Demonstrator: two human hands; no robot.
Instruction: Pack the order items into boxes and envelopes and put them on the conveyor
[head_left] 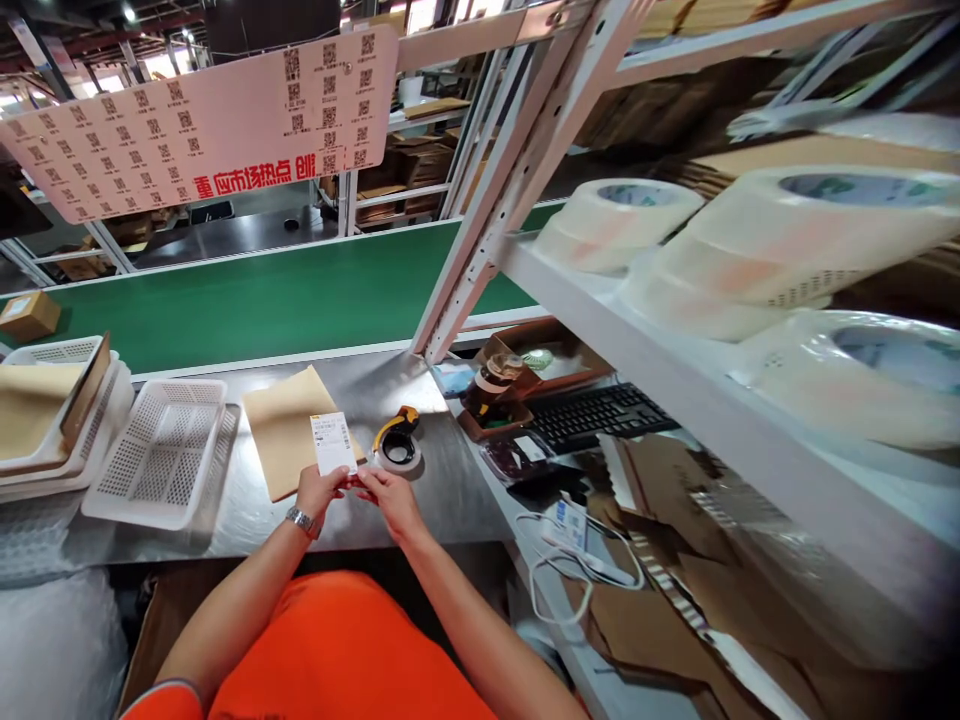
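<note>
Between my two hands is a white printed shipping label point(330, 443), held upright by its lower edge. My left hand point(321, 492), with a metal watch on the wrist, pinches the label's bottom side. The fingers of my right hand point(391, 503) are closed at its lower right corner, touching the left fingertips. Behind the label a brown padded envelope point(276, 430) lies flat on the metal table point(450, 500). A tape dispenser point(399, 440) with a yellow handle and a roll of tape sits just beyond my right hand.
White plastic baskets point(161, 450) stand to the left, one stack holding brown envelopes. A green conveyor belt point(262, 300) runs behind the table, carrying a small carton point(30, 315). At right are a shelf with tape rolls point(615, 225), a keyboard point(600, 412), cables and flattened cardboard point(667, 620).
</note>
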